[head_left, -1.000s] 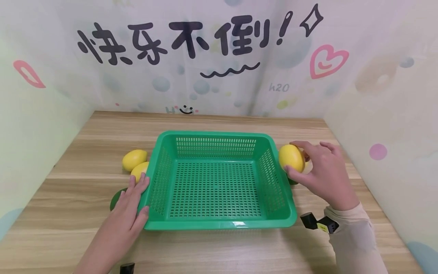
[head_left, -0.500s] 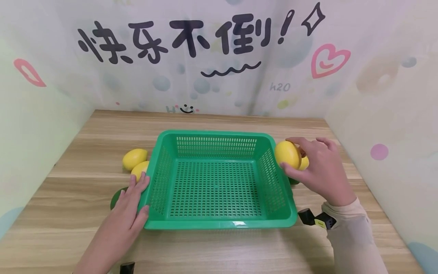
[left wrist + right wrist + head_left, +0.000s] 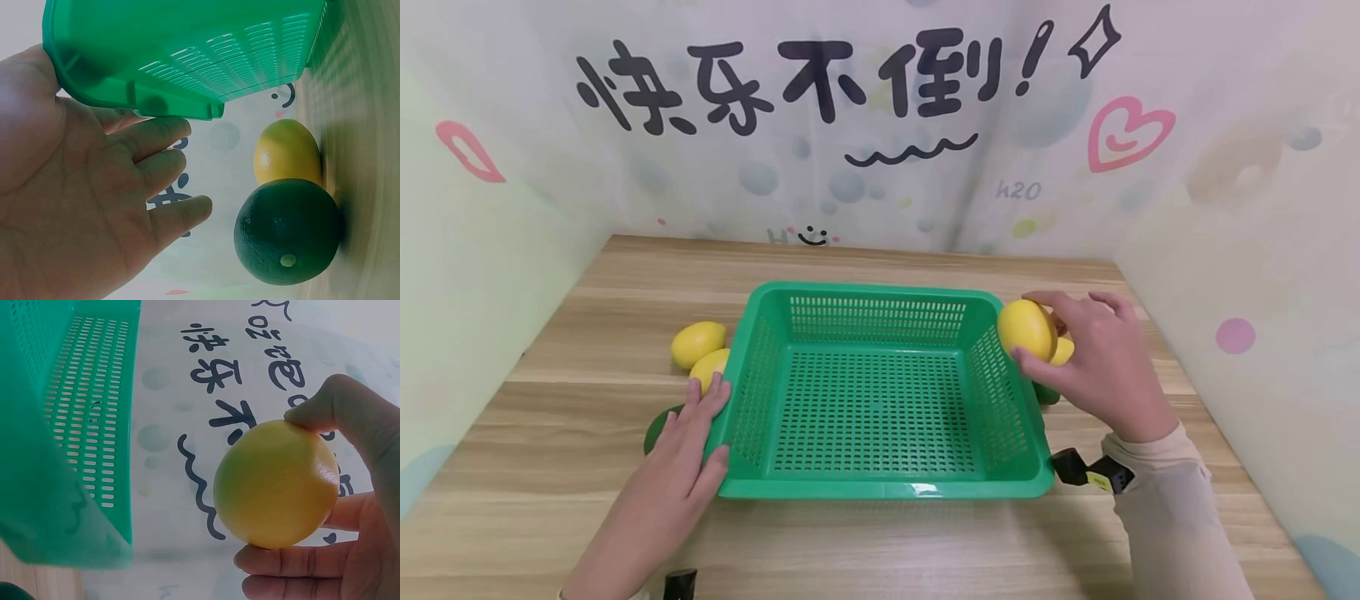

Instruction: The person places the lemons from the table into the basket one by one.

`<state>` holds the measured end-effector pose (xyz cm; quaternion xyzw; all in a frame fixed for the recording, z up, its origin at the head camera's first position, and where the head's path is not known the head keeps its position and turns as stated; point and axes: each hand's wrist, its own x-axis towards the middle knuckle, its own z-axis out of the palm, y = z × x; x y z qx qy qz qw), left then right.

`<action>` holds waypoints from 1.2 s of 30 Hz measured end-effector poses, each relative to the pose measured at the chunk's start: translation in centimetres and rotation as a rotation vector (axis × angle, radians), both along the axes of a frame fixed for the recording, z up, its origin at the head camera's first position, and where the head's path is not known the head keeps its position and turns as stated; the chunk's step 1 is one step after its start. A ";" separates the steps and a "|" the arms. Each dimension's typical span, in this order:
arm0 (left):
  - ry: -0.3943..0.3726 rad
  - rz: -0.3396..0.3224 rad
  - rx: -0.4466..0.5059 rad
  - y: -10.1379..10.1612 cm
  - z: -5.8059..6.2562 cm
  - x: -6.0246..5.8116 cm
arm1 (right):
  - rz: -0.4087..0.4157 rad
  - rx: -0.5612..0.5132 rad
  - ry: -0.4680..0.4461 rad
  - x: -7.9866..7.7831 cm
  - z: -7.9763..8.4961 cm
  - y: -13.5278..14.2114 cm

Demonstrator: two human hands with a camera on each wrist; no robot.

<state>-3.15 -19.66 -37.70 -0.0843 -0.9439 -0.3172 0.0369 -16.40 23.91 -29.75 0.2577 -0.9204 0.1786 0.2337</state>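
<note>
My right hand [image 3: 1108, 367] pinches a yellow lemon [image 3: 1026, 330] between thumb and fingers, raised beside the right rim of a green plastic basket [image 3: 887, 490]. In the right wrist view the lemon [image 3: 275, 484] shows a greenish tint on one side. No fruit lies inside the basket. At the basket's left side, my left hand [image 3: 677, 467] rests against the rim with its fingers extended. The left wrist view shows its palm [image 3: 69, 200] facing the camera, holding no fruit. Partly hidden behind that hand is a dark green round fruit [image 3: 287, 231].
Two lemons [image 3: 697, 344] lie left of the basket on the wooden table [image 3: 587, 333]. Another lemon [image 3: 1063, 351] and a dark green fruit [image 3: 1047, 394] sit to its right, partly hidden by my right hand. A printed cloth wall [image 3: 880, 192] stands behind.
My right hand has moved slightly left and up with the lemon, toward the basket's right rim. My left hand has stayed against the basket.
</note>
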 end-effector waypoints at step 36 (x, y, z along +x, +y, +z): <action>0.006 0.006 0.013 0.1 0.0 0.2 | 0.036 0.013 -0.045 -2.0 0.4 -1.9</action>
